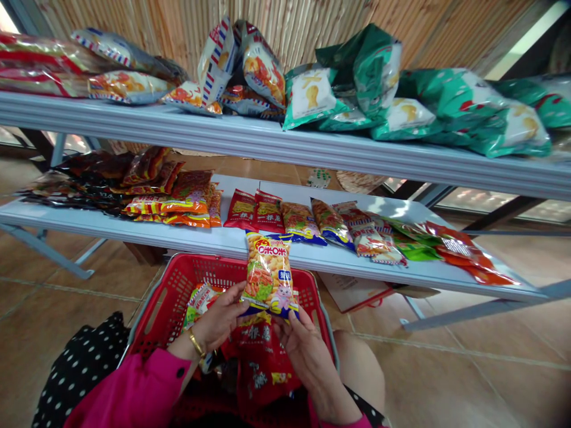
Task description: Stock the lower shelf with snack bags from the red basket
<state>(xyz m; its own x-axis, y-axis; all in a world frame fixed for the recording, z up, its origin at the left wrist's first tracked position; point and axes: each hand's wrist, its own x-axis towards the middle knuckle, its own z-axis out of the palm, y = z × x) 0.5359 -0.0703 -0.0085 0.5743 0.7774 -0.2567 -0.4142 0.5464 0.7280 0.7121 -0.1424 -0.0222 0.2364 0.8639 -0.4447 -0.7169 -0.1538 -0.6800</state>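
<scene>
Between my two hands, a yellow and blue snack bag (269, 270) is held upright above the red basket (178, 270). My left hand (223, 315) pinches its lower left edge. The fingers of my right hand (301, 339) close on its lower right corner. Below, red snack packets (263, 368) lie in the basket, and a white and green packet (203, 300) rests by its left wall. Just behind the held bag, two red packets (269, 211) and a matching yellow and blue bag (301, 221) lie on the lower shelf.
The lower shelf (89, 217) carries dark and orange packets (191, 193) at left, green packets (414, 244) and red packets (468, 249) at right. The upper shelf (223, 131) overhangs it with larger chip bags (312, 98). A cardboard box (352, 291) sits underneath.
</scene>
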